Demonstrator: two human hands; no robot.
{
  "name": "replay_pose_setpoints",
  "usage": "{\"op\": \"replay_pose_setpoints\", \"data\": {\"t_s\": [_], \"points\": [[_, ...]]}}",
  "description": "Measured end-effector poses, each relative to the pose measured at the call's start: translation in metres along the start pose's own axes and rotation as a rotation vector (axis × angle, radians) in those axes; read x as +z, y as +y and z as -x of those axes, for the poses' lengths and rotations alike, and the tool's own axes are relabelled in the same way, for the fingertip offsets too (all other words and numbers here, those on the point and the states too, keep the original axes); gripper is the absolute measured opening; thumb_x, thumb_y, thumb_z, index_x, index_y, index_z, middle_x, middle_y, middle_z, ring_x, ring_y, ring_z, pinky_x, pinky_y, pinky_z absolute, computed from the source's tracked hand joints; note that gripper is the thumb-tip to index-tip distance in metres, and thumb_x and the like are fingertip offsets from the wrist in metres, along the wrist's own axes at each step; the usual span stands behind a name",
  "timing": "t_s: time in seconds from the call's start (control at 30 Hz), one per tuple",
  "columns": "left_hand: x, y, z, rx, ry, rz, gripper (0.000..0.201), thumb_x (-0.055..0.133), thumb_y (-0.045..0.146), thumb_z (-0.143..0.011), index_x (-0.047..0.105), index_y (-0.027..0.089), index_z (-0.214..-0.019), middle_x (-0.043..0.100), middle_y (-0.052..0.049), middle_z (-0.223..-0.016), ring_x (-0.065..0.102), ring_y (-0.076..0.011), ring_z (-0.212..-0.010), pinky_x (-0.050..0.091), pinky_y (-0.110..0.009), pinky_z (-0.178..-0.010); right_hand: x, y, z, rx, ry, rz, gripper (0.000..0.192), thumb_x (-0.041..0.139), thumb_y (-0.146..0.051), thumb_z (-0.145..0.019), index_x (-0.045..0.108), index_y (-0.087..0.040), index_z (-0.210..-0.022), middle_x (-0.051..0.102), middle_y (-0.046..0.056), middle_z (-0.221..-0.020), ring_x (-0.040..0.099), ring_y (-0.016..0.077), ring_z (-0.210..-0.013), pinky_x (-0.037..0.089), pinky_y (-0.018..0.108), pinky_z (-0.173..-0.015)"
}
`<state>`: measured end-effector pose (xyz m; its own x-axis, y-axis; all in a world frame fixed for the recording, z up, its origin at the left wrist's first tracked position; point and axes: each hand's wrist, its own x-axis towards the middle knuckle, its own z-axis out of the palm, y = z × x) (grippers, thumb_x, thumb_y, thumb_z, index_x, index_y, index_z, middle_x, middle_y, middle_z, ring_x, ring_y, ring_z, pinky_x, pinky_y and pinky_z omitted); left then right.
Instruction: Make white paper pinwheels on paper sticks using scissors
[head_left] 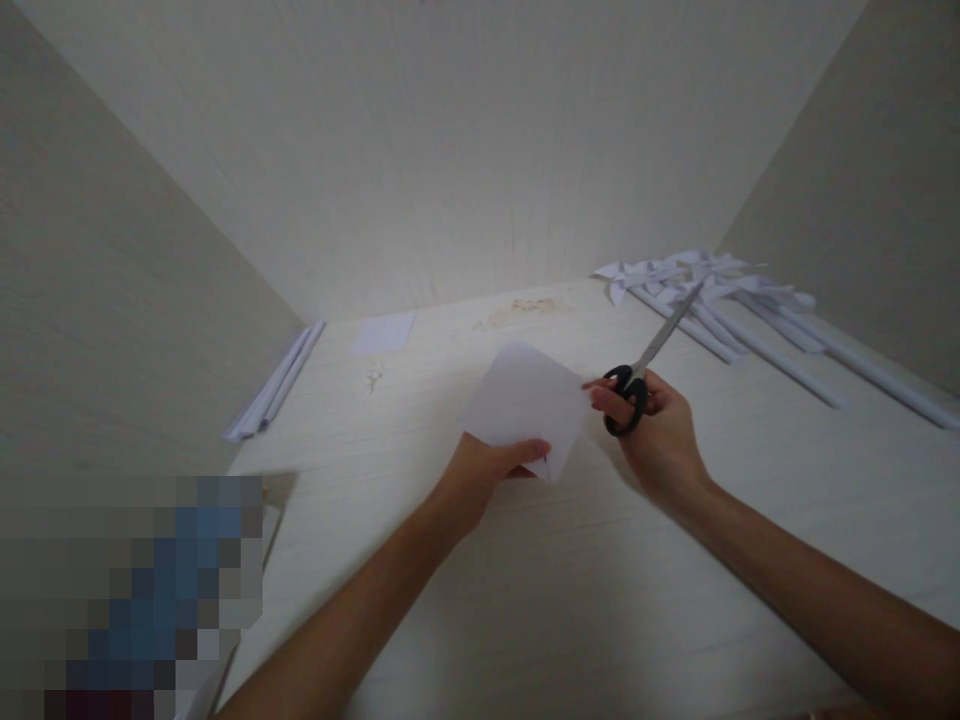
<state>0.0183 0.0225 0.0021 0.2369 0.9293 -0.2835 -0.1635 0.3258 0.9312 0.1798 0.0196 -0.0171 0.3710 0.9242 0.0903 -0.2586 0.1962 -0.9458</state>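
Where the two forearms reach in from the bottom edge, a pale wooden table (570, 600) spreads out beneath them, boxed in by plain light walls on three sides. At the near left corner a patch is blurred into blocks, and what lies there cannot be told.

The left hand (480, 472) grasps a white sheet of paper (525, 400) by its lower edge, thumb on top and fingers under, holding it tilted up just above the tabletop near the middle. Just to the right of it, the right hand (656, 435) is closed around a pair of scissors (651, 360), fingers through the black handles. The blades point up and away to the right; they look shut or nearly so, and they are not on the paper. The fingertips of this hand meet the sheet's right corner.

Farther back on the left, a few rolled paper sticks (274, 385) lie along the wall. Beyond the sheet, a small white square of paper (384, 333) rests flat near the back wall, with a faint brownish stain (517, 312) beside it. At the far right, a bundle of paper pinwheels (720, 295) on long white sticks lies fanned across the table.
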Motion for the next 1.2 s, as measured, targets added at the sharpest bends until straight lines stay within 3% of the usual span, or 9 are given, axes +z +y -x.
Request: {"op": "replay_pose_setpoints", "data": {"t_s": [0.13,0.23,0.3,0.47,0.77,1.2], "points": [[0.004,-0.002,0.000,0.089,0.152,0.112,0.035,0.068,0.015,-0.058,0.062,0.020,-0.091,0.065,-0.003,-0.088,0.059,-0.0126,-0.073,0.049,-0.020,-0.056,0.005,0.004,0.012,0.064,-0.098,0.060,0.020,0.072,-0.018,-0.057,0.055,-0.018,-0.068,0.063,-0.002,-0.069,0.053,0.0075,-0.060,0.040,0.019,-0.052],[0.008,0.001,0.002,0.084,0.212,0.154,0.029,0.068,0.015,-0.057,0.063,0.019,-0.086,0.064,-0.001,-0.083,0.059,-0.0112,-0.069,0.048,-0.018,-0.054,0.011,0.005,0.022,0.201,-0.261,0.094,0.026,0.075,-0.014,-0.051,0.054,-0.017,-0.066,0.061,-0.003,-0.066,0.053,0.0076,-0.057,0.041,0.019,-0.051],[0.011,0.003,0.003,0.073,0.227,0.153,0.022,0.067,0.014,-0.057,0.063,0.017,-0.079,0.064,-0.001,-0.082,0.059,-0.0105,-0.067,0.048,-0.017,-0.053,0.013,0.005,0.026,0.245,-0.303,0.081,0.030,0.076,-0.011,-0.046,0.054,-0.017,-0.065,0.060,-0.004,-0.063,0.053,0.0075,-0.056,0.043,0.018,-0.050],[0.013,0.004,0.007,0.064,0.213,0.079,0.011,0.067,0.015,-0.057,0.063,0.016,-0.067,0.065,-0.003,-0.083,0.059,-0.0128,-0.070,0.048,-0.020,-0.054,0.013,0.003,0.026,0.225,-0.261,0.078,0.030,0.076,-0.011,-0.045,0.053,-0.017,-0.064,0.060,-0.004,-0.063,0.054,0.0078,-0.056,0.045,0.019,-0.050],[0.011,0.005,0.005,0.050,0.244,0.126,0.021,0.067,0.014,-0.056,0.065,0.018,-0.077,0.064,-0.004,-0.086,0.059,-0.0132,-0.069,0.049,-0.023,-0.056,0.009,0.004,0.024,0.202,-0.344,0.066,0.032,0.076,-0.006,-0.043,0.053,-0.017,-0.062,0.062,-0.003,-0.065,0.056,0.0080,-0.058,0.047,0.018,-0.051],[0.013,-0.001,0.007,0.070,0.169,0.005,0.035,0.069,0.017,-0.057,0.064,0.018,-0.092,0.066,-0.004,-0.083,0.060,-0.0144,-0.072,0.049,-0.021,-0.055,0.011,0.002,0.025,0.173,-0.244,0.094,0.027,0.075,-0.013,-0.047,0.051,-0.017,-0.060,0.055,-0.006,-0.055,0.048,0.0060,-0.049,0.040,0.017,-0.045]]}}
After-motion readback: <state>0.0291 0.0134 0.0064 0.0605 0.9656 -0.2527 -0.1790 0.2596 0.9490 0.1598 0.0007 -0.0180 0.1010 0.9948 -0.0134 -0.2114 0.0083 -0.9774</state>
